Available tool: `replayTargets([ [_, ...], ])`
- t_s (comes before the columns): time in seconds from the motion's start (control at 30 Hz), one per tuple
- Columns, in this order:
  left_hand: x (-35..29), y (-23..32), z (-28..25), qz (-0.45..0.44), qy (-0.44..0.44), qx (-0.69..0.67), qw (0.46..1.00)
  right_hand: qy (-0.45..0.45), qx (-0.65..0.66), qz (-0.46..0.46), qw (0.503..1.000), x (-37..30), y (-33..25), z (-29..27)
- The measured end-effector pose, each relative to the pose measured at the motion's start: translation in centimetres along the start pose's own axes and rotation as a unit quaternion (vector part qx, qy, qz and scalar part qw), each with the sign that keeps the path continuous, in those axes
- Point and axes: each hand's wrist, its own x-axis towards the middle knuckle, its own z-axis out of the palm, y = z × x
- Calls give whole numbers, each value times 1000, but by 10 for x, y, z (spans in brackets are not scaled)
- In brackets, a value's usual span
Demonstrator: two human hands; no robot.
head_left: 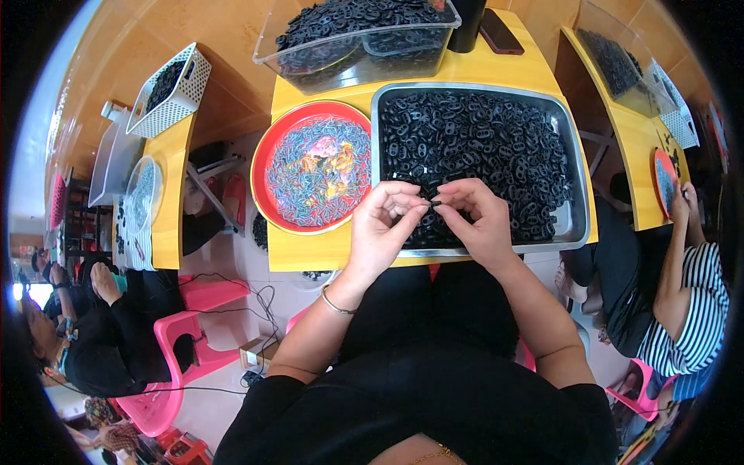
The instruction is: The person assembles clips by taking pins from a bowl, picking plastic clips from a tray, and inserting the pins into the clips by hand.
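Sits before an orange-tan tiled wall (232,35), close up to a yellow table (318,252), with a person in a striped top (697,287) well off to the right of the right hand. Brings the left hand (384,221) and the right hand (477,213) nearly together above the near part of a metal tray (573,209). Pinches a small black piece (432,204) narrowly between left thumb and forefinger, and grips it just as narrowly from the right. Curls the remaining fingers of both hands loosely. Cannot tell the shape of the held piece, being so small and partly covered. Has two-holed black parts (480,132) heaped beneath and beyond both hands. Has a round red tray (261,167) of small grey-blue pins (298,198) just left of the left hand, and, well beyond both, a clear bin (325,70) of black parts.
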Motion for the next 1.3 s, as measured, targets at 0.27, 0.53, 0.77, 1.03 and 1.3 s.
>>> replayTargets([
  [0.27,-3,0,4,28,14,28,999,3,-12,6,1000,-1,0,-1],
  [0.53,-1,0,2,32,7,4,999,-7,15,14,1000,1,2,-2],
  [0.77,0,2,-5,29,-23,95,995,-9,40,21,999,1,5,-3],
  [1.03,1,2,-7,20,-37,173,984,-17,26,20,999,1,1,-1],
  [1.3,0,6,-5,45,-29,206,977,-33,-60,-36,997,1,-6,-5],
])
